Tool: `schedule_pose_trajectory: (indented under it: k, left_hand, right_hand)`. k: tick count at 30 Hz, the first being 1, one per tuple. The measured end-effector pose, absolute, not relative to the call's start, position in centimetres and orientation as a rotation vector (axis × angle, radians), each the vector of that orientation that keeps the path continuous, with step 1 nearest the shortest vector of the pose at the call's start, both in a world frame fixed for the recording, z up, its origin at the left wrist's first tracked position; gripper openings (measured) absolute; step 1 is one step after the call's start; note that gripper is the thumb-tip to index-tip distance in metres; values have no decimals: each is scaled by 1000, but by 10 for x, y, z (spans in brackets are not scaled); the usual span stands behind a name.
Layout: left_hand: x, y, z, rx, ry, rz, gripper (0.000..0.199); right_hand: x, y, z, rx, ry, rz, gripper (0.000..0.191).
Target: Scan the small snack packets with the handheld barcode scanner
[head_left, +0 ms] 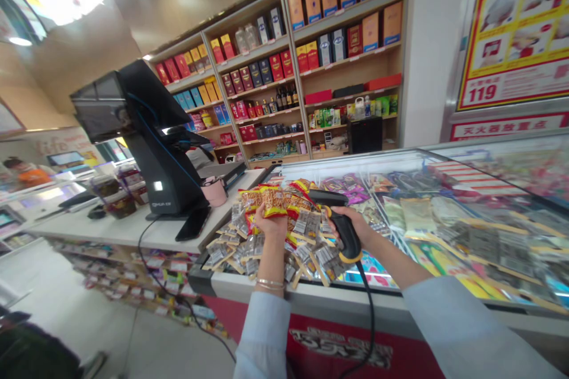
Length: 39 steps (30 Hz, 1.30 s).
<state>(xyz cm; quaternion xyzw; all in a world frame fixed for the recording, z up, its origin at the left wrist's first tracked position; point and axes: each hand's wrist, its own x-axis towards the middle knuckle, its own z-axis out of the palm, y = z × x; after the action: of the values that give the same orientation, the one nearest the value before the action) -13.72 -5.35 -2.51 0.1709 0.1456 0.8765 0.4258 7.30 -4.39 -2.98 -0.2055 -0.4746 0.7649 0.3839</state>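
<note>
Center frame: left hand point(271, 222) is pinching a snack packet point(272, 200); right hand point(353, 225) is wrapping around the scanner point(347, 237).

Boxed goods on wooden shelves point(267, 80)

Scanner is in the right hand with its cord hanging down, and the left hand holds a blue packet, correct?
Not quite: the packet in the left hand is red and yellow, not blue, as the head view shows. The scanner is in the right hand, its cord hanging down.
</note>
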Motion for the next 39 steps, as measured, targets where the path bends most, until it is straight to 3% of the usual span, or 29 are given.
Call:
schedule_pose_trajectory:
  k: [28,39]
  left_hand:
    - [-141,-51,-28,557,405,2195,21]
    - [-72,-75,31,800,448,1951,24]
  right_hand:
    - [72,-43,-28,-590,-1118,2003,21]
    - [167,-45,15,-645,-1061,1778,23]
